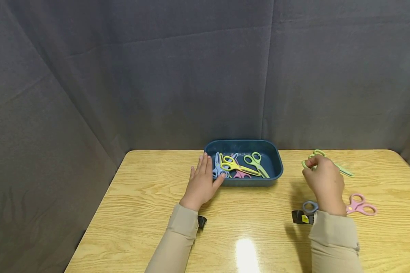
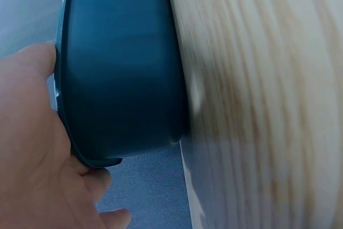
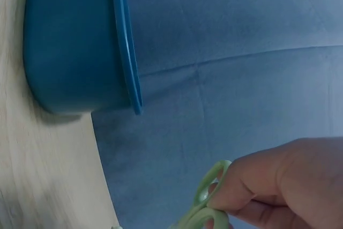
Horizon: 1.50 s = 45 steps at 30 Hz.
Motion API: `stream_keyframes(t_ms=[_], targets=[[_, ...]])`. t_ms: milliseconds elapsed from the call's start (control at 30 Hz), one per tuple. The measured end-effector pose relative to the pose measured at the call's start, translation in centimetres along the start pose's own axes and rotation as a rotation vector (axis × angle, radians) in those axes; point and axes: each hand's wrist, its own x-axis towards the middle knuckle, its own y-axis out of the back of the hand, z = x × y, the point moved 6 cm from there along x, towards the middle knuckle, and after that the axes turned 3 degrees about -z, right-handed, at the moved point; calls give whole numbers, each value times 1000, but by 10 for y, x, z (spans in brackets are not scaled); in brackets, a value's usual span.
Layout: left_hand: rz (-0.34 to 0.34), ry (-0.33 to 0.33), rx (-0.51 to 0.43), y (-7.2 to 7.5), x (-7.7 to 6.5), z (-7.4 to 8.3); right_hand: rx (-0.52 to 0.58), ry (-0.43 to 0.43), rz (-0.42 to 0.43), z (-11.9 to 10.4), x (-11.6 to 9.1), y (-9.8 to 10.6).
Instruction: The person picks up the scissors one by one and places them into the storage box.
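Observation:
My right hand (image 1: 324, 182) pinches a pair of green scissors (image 3: 200, 210) by the handle loops, at the right of the table. In the head view their blades point right, away from the blue bin. The left hand (image 1: 199, 184) rests with straight fingers on the left rim of the dark blue plastic bin (image 1: 246, 182). Inside the bin lie blue scissors (image 1: 217, 163), yellow scissors (image 1: 242, 168), light green scissors (image 1: 256, 163) and partly covered pink scissors (image 1: 240, 174). The left wrist view shows the bin wall (image 2: 120, 68) beside my fingers.
Pink scissors (image 1: 357, 206) lie on the table (image 1: 140, 212) right of my right wrist, their blades hidden under it. A blue scissor loop (image 1: 309, 206) shows left of that wrist. A grey cloth (image 1: 191, 76) hangs behind the table.

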Motion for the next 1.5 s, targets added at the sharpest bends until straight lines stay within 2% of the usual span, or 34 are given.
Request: stream_keyframes(t_ms=[167, 433, 733, 933, 1067, 1500], targets=[[0, 1, 5, 0, 0, 0, 3, 35, 65, -12, -2, 3], [-6, 8, 6, -1, 0, -1, 10, 79, 100, -31, -7, 0], [-3, 12, 6, 0, 0, -1, 68, 205, 291, -52, -18, -4], [-5, 10, 10, 0, 1, -1, 98, 262, 356, -64, -23, -8], [-2, 6, 13, -1, 1, -1, 108, 296, 366, -71, -25, -13], [1, -2, 8, -1, 1, -1, 72, 398, 297, -90, -31, -38]])
